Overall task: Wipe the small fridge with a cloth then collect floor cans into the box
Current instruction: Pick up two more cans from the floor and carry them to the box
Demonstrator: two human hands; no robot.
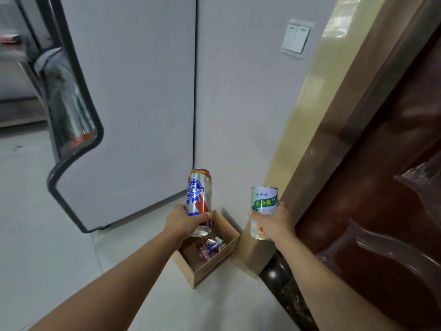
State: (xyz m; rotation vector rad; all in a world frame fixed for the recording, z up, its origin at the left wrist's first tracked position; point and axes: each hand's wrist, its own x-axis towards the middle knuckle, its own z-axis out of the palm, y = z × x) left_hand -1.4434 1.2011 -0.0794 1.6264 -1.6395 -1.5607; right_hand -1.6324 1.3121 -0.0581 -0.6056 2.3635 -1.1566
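My left hand (pixel 182 222) grips a tall red, white and blue beer can (pixel 200 194), held upright right above the open cardboard box (pixel 210 266). My right hand (pixel 273 223) holds a shorter pale tin with a green label (pixel 263 201), to the right of the box and above the floor. The box stands on the floor in the corner between the fridge and the wall. Inside it lie crushed cans or wrappers (pixel 211 247). The fridge (pixel 133 103) is a pale grey body with a dark-rimmed door on the left.
A white wall with a light switch (pixel 296 39) rises behind the box. A beige door frame (pixel 307 130) and a dark brown door (pixel 391 187) fill the right side. Pale floor tiles (pixel 35 223) spread to the left and front.
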